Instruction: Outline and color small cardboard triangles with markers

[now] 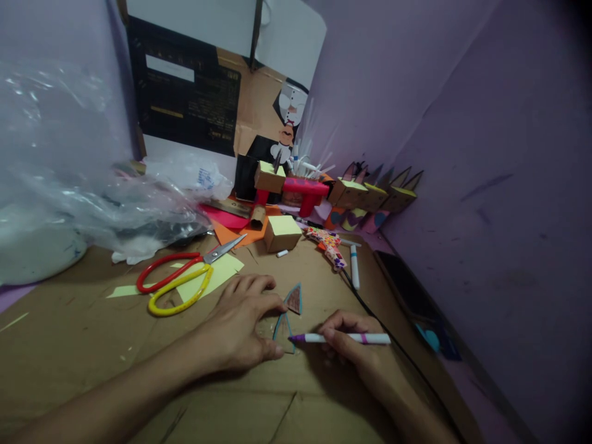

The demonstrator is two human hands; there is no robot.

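A purple marker (342,338) is pinched in my right hand (354,345), its coloured tip on the right edge of a small cardboard triangle (285,339). This triangle has a blue outline and lies flat on the cardboard sheet. My left hand (245,320) rests palm down at its left, fingers apart, with index fingertip and thumb tip at the triangle's edges. Just above lies another triangle (295,299), blue-edged and coloured brown inside. Red and yellow handled scissors (198,265) lie open beyond my left hand, over pale yellow paper (226,271).
A glue gun (328,246) with a black cord (393,345) lies beyond my right hand, near a white marker (354,268) and a phone (404,287). A small box (283,234) stands ahead. Several box figures (370,194) line the wall; plastic bags (106,185) fill the left.
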